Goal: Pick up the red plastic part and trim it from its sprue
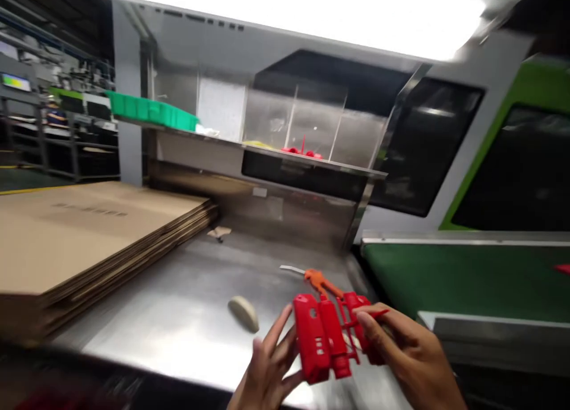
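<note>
Both my hands hold a red moulded plastic part (327, 336), two shell pieces joined by a runner frame, just above the steel worktable (187, 315). My left hand (269, 368) supports its left shell from below with fingers spread. My right hand (401, 353) grips the runner side on the right. Just behind the part lie orange-handled cutters (318, 280) with a metal tip pointing left. A beige oval lump (244, 312) rests on the table to the left of my hands.
A thick stack of flat cardboard sheets (89, 243) covers the table's left. A green conveyor belt (467, 279) runs on the right. A raised shelf holds a green crate (151, 112), clear bins and small red parts (303, 151).
</note>
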{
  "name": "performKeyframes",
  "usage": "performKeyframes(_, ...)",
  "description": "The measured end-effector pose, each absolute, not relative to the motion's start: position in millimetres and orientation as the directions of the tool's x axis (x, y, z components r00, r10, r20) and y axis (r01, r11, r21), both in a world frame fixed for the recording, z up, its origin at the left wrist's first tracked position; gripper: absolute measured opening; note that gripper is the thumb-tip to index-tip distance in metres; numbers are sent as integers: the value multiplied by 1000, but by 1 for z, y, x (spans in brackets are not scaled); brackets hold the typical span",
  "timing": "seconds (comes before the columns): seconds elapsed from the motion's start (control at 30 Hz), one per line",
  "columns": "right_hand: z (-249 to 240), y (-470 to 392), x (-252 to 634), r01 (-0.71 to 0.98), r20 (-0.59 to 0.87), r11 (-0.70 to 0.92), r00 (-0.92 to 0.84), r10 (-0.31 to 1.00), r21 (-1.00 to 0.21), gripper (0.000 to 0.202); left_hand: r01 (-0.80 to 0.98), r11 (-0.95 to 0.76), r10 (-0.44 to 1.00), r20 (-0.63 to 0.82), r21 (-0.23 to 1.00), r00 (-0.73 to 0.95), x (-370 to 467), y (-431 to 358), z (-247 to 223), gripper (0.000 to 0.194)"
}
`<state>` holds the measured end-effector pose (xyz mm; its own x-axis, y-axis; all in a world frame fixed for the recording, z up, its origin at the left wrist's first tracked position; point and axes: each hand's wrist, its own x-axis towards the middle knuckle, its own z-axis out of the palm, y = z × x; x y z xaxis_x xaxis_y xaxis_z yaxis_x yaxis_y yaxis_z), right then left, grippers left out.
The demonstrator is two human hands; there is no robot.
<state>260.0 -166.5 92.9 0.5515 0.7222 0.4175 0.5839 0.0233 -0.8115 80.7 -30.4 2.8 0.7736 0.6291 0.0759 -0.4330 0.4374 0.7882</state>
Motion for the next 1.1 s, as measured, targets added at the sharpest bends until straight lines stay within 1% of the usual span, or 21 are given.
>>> performKeyframes(0.03,88,-159,237,568,402,56,507,763,-821,27,-436,535,596,43,724,802,69,-34,18,83)
performKeyframes(0.07,85,-152,220,554,383,81,456,803,-829,26,-421,579,608,-26,698,793,59,-36,31,74)
performKeyframes(0.13,83,-140,203,563,361,113,352,863,-819,22,-418,622,662,-160,662,732,41,-34,48,53)
performKeyframes(0.17,81,-135,202,578,356,114,325,876,-808,22,-412,640,676,-220,649,704,33,-32,52,46)
performKeyframes(0.23,74,-130,208,595,358,87,354,864,-799,26,-405,684,669,-300,606,680,17,-29,57,48)
performKeyframes(0.3,62,-128,218,524,309,13,482,820,-851,39,-407,718,651,-337,564,680,4,-29,59,52)
performKeyframes(0.37,46,-127,223,313,137,-63,578,805,-948,57,-426,735,647,-357,528,674,-3,-31,62,51)
performKeyframes(0.4,38,-127,224,175,26,-92,575,818,-980,63,-445,739,651,-369,505,663,-4,-32,64,48)
performKeyframes(0.47,26,-127,221,-115,-155,-114,475,866,-987,63,-480,744,658,-388,465,645,-5,-34,66,41)
performKeyframes(0.53,18,-129,216,-331,-214,-84,378,901,-940,55,-487,738,665,-385,466,640,-4,-34,65,38)
performKeyframes(0.6,15,-132,213,-440,-211,-35,358,909,-897,52,-462,736,659,-367,495,656,-2,-32,61,39)
performKeyframes(0.63,14,-133,211,-475,-208,-15,358,910,-880,53,-450,745,651,-388,493,653,-1,-29,58,42)
performKeyframes(0.7,16,-136,208,-531,-205,8,341,918,-848,56,-435,781,622,-492,448,609,0,-22,51,51)
performKeyframes(0.77,19,-137,204,-567,-201,20,325,924,-824,60,-433,783,621,-544,446,564,1,-15,43,58)
performKeyframes(0.8,20,-137,201,-577,-202,25,326,923,-816,61,-434,766,642,-527,474,557,0,-11,39,60)
performKeyframes(0.87,23,-137,194,-582,-202,42,348,916,-812,62,-444,728,676,-440,522,591,-2,-5,30,61)
performKeyframes(0.9,25,-136,191,-578,-190,63,366,911,-814,61,-449,728,675,-424,518,604,-4,-2,25,63)
performKeyframes(0.97,27,-136,185,-554,-148,111,402,904,-825,58,-447,760,643,-442,472,625,-10,0,15,73)
performKeyframes(1.0,28,-137,183,-535,-125,133,419,900,-835,57,-436,774,624,-441,459,645,-13,0,10,73)
performKeyframes(1.03,29,-137,182,-515,-100,151,428,898,-844,57,-418,780,611,-423,466,669,-15,0,7,70)
performKeyframes(1.1,29,-140,181,-485,-51,184,432,900,-855,60,-368,761,597,-354,535,720,-19,-4,2,53)
